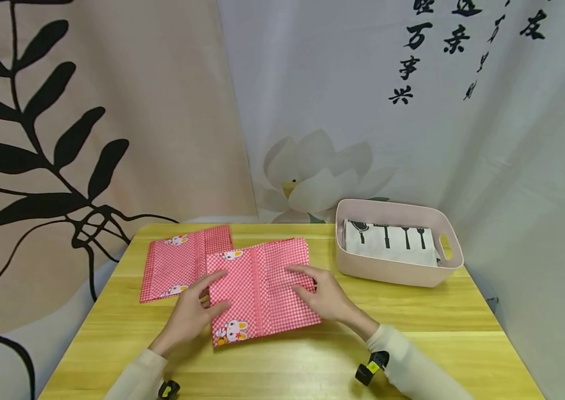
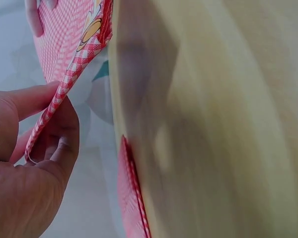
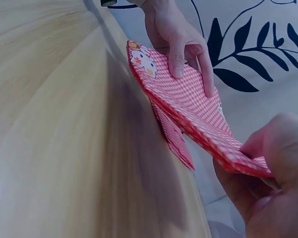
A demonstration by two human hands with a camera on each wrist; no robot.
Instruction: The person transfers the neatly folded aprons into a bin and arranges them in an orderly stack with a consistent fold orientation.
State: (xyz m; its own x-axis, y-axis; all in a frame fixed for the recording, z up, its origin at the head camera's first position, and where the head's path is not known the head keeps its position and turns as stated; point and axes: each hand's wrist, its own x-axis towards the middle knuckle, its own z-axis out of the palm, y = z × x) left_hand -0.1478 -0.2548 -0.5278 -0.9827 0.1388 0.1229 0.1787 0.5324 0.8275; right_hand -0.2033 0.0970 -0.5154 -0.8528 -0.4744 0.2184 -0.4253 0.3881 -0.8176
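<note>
Between my two hands is a folded red-and-white gingham cloth (image 1: pixel 247 289) with white rabbits printed near its corners. My left hand (image 1: pixel 193 311) pinches its left edge, thumb on the upper face and fingers underneath, as the left wrist view shows. On the opposite edge my right hand (image 1: pixel 329 297) grips the cloth the same way, thumb above and fingers below. In both wrist views the cloth is tilted and raised off the table. A second folded gingham cloth (image 1: pixel 174 264) lies flat on the table behind, partly covered by the held one in the head view.
At the back right of the wooden table (image 1: pixel 412 333) stands a pale pink plastic basket (image 1: pixel 392 273). Inside it lies a white cloth (image 1: pixel 387 247) printed with black utensils. Fabric curtains (image 1: pixel 312 83) with leaves, a flower and writing hang behind the table.
</note>
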